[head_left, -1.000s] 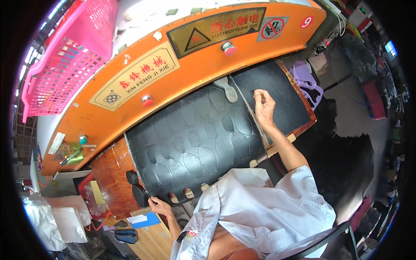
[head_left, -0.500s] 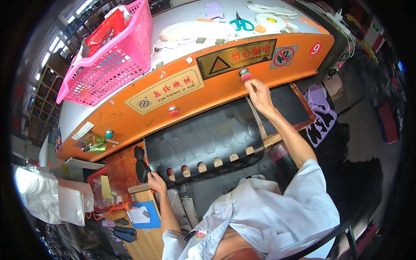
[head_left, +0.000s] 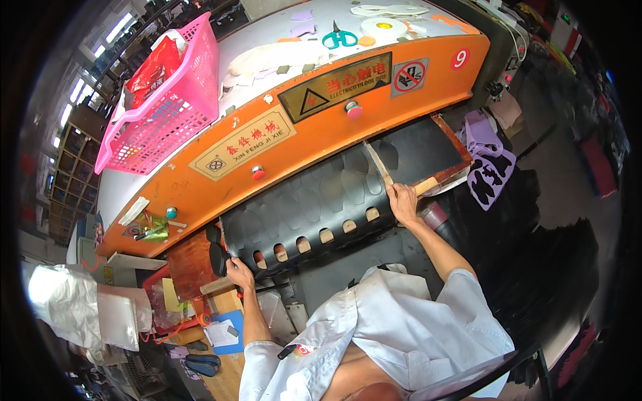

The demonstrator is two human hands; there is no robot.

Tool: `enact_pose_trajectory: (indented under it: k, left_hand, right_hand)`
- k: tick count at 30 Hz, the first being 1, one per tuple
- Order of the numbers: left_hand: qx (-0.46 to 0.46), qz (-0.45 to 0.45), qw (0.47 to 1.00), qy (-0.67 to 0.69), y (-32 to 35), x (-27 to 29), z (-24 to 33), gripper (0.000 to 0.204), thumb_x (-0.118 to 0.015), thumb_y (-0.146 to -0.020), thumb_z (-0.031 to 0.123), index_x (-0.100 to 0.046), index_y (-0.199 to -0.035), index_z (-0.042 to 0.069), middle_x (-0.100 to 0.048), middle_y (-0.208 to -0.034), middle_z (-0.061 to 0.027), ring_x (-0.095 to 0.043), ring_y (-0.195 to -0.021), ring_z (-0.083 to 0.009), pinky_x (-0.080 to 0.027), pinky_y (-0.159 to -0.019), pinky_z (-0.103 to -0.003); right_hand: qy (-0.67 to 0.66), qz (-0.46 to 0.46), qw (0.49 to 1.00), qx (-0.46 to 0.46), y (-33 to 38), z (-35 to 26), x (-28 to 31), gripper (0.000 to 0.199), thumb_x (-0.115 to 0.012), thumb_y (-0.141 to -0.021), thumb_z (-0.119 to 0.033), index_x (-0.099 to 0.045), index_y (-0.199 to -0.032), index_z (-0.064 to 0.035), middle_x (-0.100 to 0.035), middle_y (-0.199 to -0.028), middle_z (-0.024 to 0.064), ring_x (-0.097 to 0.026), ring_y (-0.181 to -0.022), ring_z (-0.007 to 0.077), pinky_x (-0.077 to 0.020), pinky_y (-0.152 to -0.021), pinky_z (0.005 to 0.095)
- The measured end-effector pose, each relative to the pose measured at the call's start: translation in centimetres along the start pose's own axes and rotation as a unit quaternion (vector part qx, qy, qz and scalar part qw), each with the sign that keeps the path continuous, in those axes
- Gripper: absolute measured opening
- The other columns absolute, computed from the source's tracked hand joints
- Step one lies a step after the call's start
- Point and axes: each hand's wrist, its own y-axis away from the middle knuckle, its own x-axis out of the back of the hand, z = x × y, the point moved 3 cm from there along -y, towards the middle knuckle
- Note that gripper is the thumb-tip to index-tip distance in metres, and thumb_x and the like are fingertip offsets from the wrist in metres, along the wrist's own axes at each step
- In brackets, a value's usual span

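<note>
A black sheet (head_left: 294, 214) with sole-shaped outlines lies across the machine bed, a row of rounded holes along its near edge. My right hand (head_left: 402, 204) is closed on the sheet's near right corner, by a pale strip along that side. Just past that strip, a dark sole-shaped piece (head_left: 384, 155) shows on the bed. At the sheet's left end, my left hand (head_left: 239, 273) is closed on a black sole-shaped piece (head_left: 217, 259). Something red shows beside its fingers, mostly hidden. A red push button (head_left: 354, 109) sits on the orange machine front (head_left: 321, 130), beyond my right hand.
A pink basket (head_left: 160, 127) stands on the machine top at left, with teal scissors (head_left: 340, 39) and scraps farther right. Plastic bags (head_left: 63, 301) hang at far left. A blue clipboard (head_left: 224, 333) lies near my left forearm. Purple cut-out sheets (head_left: 491, 177) hang at right.
My right hand has left the red button and come down to the sheet's right corner. The sole-shaped piece past the pale strip now shows. My left hand stays at the left end.
</note>
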Motion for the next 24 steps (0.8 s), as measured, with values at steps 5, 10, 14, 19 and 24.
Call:
enact_pose_trajectory:
  k: [5,10,14,19,24]
  left_hand:
    - [-0.031,-0.035,0.999,0.02,0.3,-0.2,-1.3,0.037,-0.053,-0.104,0.028,-0.061,-0.091,-0.006,-0.061,-0.079,-0.0318,-0.059,-0.073,-0.05,-0.045,-0.072,-0.053]
    - [-0.047,-0.033,0.998,0.031,3.4,0.7,-3.3,0.036,-0.052,-0.104,0.025,-0.062,-0.095,-0.008,-0.064,-0.08,-0.0306,-0.058,-0.073,-0.048,-0.047,-0.072,-0.05]
    - [0.066,-0.123,0.99,0.028,7.8,3.1,-5.5,0.034,-0.05,-0.108,0.024,-0.063,-0.109,-0.007,-0.061,-0.077,-0.0181,-0.058,-0.071,-0.0284,-0.048,-0.07,-0.042]
    - [-0.002,0.022,1.0,0.012,12.9,8.1,-2.5,0.04,-0.056,-0.102,0.018,-0.058,-0.133,-0.008,-0.064,-0.116,-0.0212,-0.06,-0.105,-0.0325,-0.048,-0.094,-0.044]
    - [-0.13,-0.07,0.989,0.02,16.5,5.3,8.8,0.046,-0.063,-0.092,0.006,-0.059,-0.136,-0.006,-0.061,-0.135,-0.023,-0.055,-0.129,-0.0388,-0.038,-0.115,-0.048]
  right_hand:
    - [-0.019,0.003,1.0,0.003,0.6,0.8,-0.2,0.044,-0.054,-0.107,-0.033,-0.066,-0.081,0.0005,-0.068,-0.083,0.0268,-0.065,-0.084,0.0484,-0.0473,-0.08,0.0549]
    - [-0.027,-0.032,0.998,-0.039,3.5,1.8,0.9,0.044,-0.059,-0.105,-0.032,-0.064,-0.078,0.0017,-0.067,-0.08,0.0277,-0.065,-0.082,0.0498,-0.0468,-0.076,0.0564]
    - [-0.01,0.003,1.0,-0.016,7.9,2.0,2.8,0.046,-0.06,-0.105,-0.034,-0.062,-0.075,0.0016,-0.062,-0.073,0.0213,-0.06,-0.074,0.0451,-0.047,-0.073,0.0533]
    - [-0.044,0.043,0.984,-0.167,10.3,0.3,5.9,0.025,-0.071,-0.098,-0.028,-0.073,-0.097,-0.0029,-0.071,-0.084,0.0113,-0.067,-0.09,0.0325,-0.0479,-0.09,0.0457]
    - [0.047,0.047,0.998,0.0,3.4,-4.9,3.6,0.07,-0.085,-0.081,-0.039,-0.064,-0.131,0.0041,-0.064,-0.134,0.0202,-0.057,-0.124,0.0372,-0.0474,-0.107,0.0461]
